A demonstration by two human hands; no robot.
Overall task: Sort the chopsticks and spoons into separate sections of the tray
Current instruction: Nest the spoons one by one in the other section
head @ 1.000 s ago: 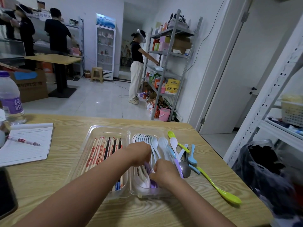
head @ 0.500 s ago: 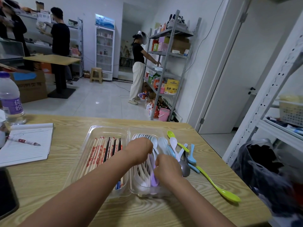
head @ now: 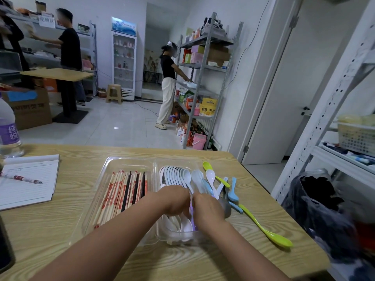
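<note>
My left hand (head: 176,200) and right hand (head: 208,206) meet knuckle to knuckle over the right section of the clear tray (head: 129,161) on the desk (head: 67,226). Both have fingers curled down among the white spoons (head: 177,175) stacked there, and a purple spoon (head: 192,217) shows in the gap between them; the backs of my hands hide the fingertips, so I cannot tell exactly what either one holds. The left section of the tray holds the chopsticks (head: 123,192), laid side by side lengthwise, mostly pale ones with red print and a few black. Just outside the tray's right wall lies a loose heap of spoons: a white one (head: 211,177), a small green one (head: 207,165), a blue one (head: 233,194), and something grey (head: 227,209) touching my right hand. A long green spoon (head: 269,232) lies on the desk beyond them, bowl toward the near right edge. At far left sit a notepad (head: 28,181) with a pen (head: 22,178) on it and a water bottle (head: 8,130) behind.
</note>
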